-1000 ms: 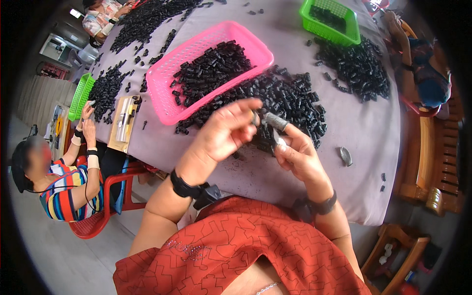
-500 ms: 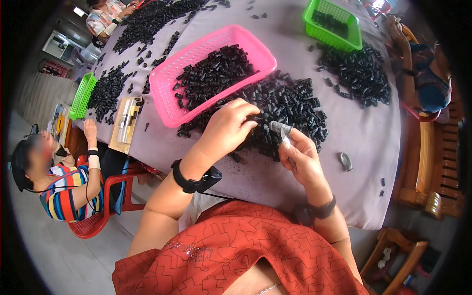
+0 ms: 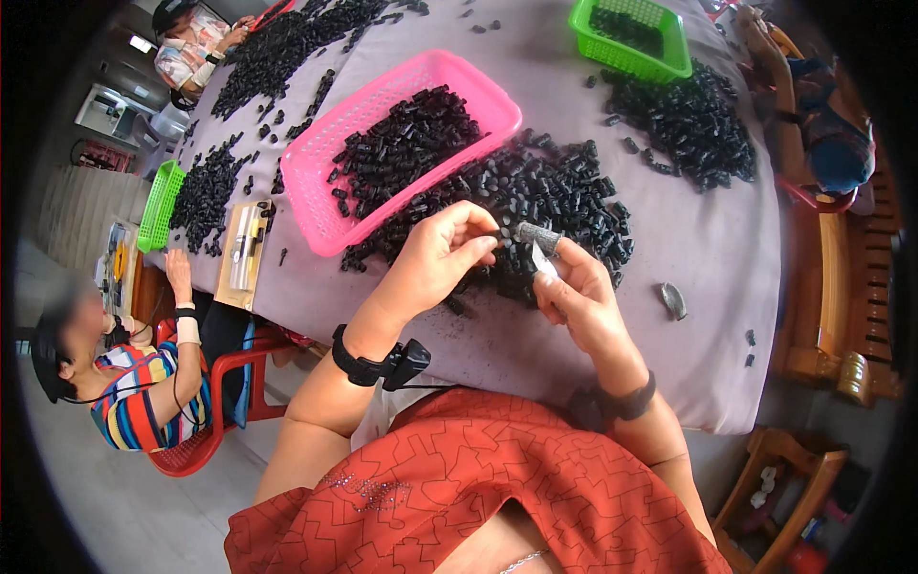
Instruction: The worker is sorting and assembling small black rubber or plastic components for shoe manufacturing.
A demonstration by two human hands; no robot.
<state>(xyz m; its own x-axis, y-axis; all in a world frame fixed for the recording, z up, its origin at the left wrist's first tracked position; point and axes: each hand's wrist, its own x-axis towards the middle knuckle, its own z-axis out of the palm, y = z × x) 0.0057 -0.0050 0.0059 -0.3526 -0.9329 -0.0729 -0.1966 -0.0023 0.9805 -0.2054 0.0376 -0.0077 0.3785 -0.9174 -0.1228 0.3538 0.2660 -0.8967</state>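
Apparently working on a black piece, pinched in the left hand by the pile, pale pointed tool gripped in the right hand. Seems to call for close, steady fingers.

A small black piece, short and dark with a rounded end, is pinched at the tips of the left fingers; its far details are too small to tell. Just to its right, a pale, flat, pointed sliver stands tilted from the right fingers, its tip up. A grey, rough-textured sleeve wraps the right index fingertip and points left. Beneath and beyond, many short black cylindrical pieces lie heaped in all directions on the tabletop.
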